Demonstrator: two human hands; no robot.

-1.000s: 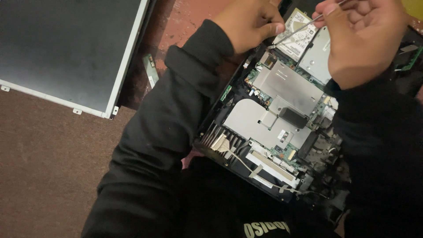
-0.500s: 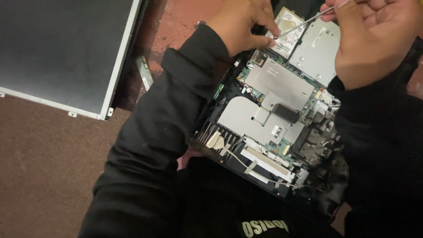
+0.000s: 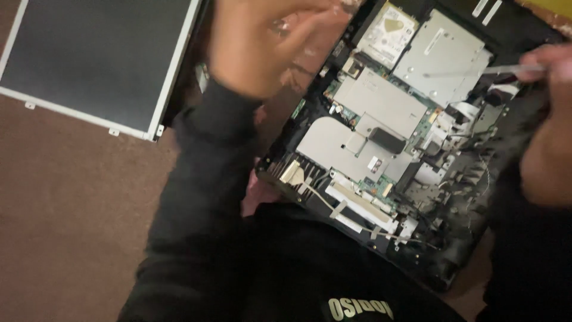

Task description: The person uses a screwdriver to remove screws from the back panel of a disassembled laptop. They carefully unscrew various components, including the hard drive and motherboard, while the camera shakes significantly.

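Observation:
An opened laptop base (image 3: 459, 262) rests on my lap, its circuit board and silver metal shields (image 3: 333, 146) exposed. A hard drive (image 3: 390, 30) and a flat silver optical drive (image 3: 447, 50) sit at its far end. My right hand (image 3: 548, 131), at the right edge, grips a thin screwdriver (image 3: 476, 71) whose tip lies over the optical drive. My left hand (image 3: 262, 48) is raised above the base's left corner, apart from it and badly blurred. Whether it holds anything is unclear.
A detached flat screen panel (image 3: 95, 59) with a white frame lies face up on the brown carpet (image 3: 71, 226) at the upper left. My black sleeves and dark top fill the lower middle. Loose wires and ribbon cables (image 3: 351, 214) run along the base's near edge.
My left hand has lifted off the hard drive area and swung left and up, blurred by motion. The right hand has moved right, with the screwdriver tip now over the optical drive.

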